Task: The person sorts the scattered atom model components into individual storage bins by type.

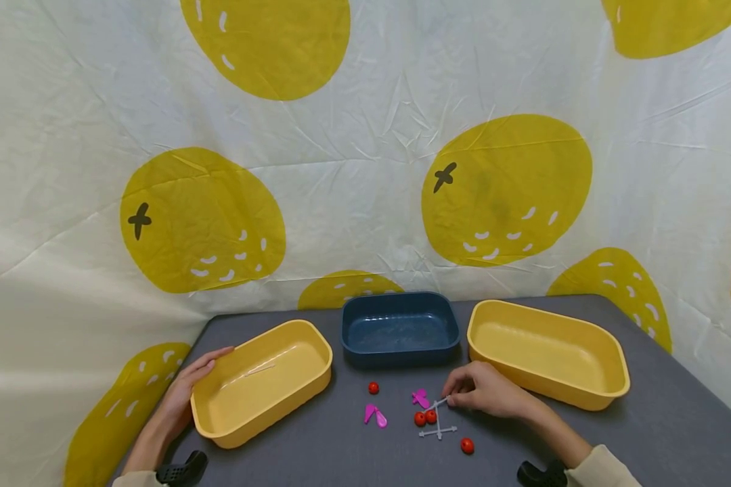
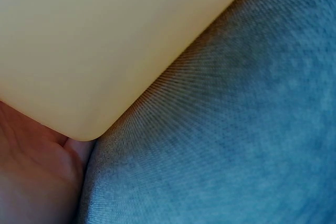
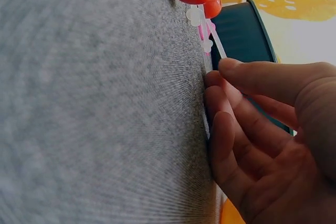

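Note:
My left hand (image 1: 183, 389) lies along the left side of a yellow bin (image 1: 323, 372), its fingers extended at the rim. In the left wrist view the palm (image 2: 37, 166) meets the bin's corner. My right hand (image 1: 484, 390) pinches one end of a thin pale plastic stick (image 1: 441, 402) between thumb and forefinger, low over the table. Other pale sticks (image 1: 438, 429) with small flower-shaped ends lie just under it. Close by are red beads (image 1: 420, 419), one showing its hole in the right wrist view, and magenta pieces (image 1: 421, 398).
A dark blue bin (image 1: 402, 357) stands at the back middle, a second yellow bin (image 1: 548, 382) right of it. One pale stick (image 1: 260, 369) lies inside the left yellow bin. Two magenta drop-shaped pieces (image 1: 380, 419) and single red beads (image 1: 467, 445) lie on the grey tabletop (image 1: 317, 460).

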The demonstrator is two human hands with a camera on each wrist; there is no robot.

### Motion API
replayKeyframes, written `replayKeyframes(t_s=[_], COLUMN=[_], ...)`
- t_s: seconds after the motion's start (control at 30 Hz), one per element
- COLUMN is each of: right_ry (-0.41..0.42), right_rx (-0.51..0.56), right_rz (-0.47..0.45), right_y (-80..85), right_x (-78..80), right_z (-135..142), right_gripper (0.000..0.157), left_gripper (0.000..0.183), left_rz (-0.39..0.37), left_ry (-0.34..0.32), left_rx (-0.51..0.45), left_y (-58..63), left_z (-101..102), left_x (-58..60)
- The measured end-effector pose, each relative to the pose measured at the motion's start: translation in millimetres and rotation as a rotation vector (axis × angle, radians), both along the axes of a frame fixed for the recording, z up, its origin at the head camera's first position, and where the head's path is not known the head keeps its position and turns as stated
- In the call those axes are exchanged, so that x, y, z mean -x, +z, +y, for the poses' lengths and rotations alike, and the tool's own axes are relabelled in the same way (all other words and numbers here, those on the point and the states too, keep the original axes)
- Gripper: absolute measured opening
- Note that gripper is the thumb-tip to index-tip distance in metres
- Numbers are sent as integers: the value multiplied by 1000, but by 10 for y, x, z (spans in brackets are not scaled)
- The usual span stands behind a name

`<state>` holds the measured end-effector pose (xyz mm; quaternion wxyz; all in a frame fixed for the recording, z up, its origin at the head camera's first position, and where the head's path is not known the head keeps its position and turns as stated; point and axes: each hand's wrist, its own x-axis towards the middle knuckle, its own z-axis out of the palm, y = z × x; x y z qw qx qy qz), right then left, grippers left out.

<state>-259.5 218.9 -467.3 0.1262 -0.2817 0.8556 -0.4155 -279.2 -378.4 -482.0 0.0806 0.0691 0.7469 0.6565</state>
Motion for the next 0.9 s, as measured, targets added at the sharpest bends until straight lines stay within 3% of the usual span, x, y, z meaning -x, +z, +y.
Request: replayKeyframes(t_s=[0.27, 0.63, 0.9], right_ry=[-65, -68, -79], right_rx=[20, 67, 147], right_rz=[-39, -26, -76], right_y=[-10, 7, 38], right_x=[1, 6, -12], right_z=[-23, -37, -35], right_gripper=[8, 9, 14], left_gripper=[58, 58, 59], left_rz=[12, -1, 2], left_ry=[-4, 1, -1], left_rx=[6, 2, 4], left_y=[-5, -6, -2], left_z=[-5, -3, -5], left_x=[7, 2, 5])
